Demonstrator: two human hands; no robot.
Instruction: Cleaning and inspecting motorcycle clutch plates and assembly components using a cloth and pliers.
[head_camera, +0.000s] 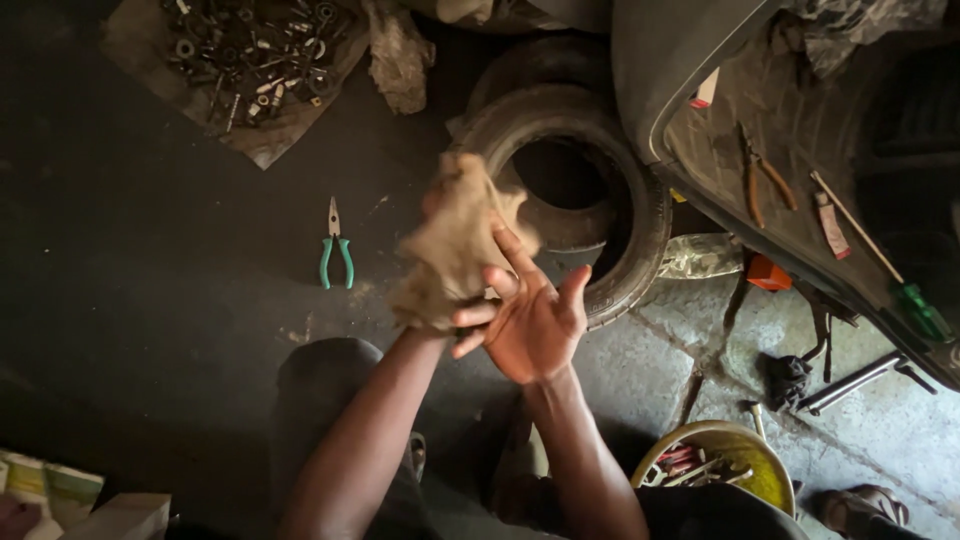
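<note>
rag wiped across an open palm above the workshop floor

the dark concrete floor (150, 300) carries everything here. largest on it is a worn tyre (610, 200) lying flat near the middle of the far edge, a second tyre partly under it. at the right edge a dark vehicle panel (700, 60) overhangs a ribbed mat (800, 140) with pliers, a tube and a green-handled screwdriver (915, 305) on it. in the far left corner a sheet of cardboard (250, 130) holds a heap of nuts, bolts and small metal parts. near the near right corner stands a yellow bowl (770, 470) with tools in it. green-handled pliers (336, 250) lie alone on the floor left of the tyre, nose pointing to the far edge.

above the floor, in front of the tyre, is the tan rag (455, 245). it is bunched up, its long axis running from near-left to far-right, its upper end rising toward the tyre.

the left hand (440, 300) is mostly hidden under the rag, closed on its lower part, the forearm rising from the near edge. the right hand (535, 315) is held open, palm up and facing the rag, fingers spread and pointing far-left, thumb out to the right; its fingertips touch the cloth, but it grips nothing.
</note>
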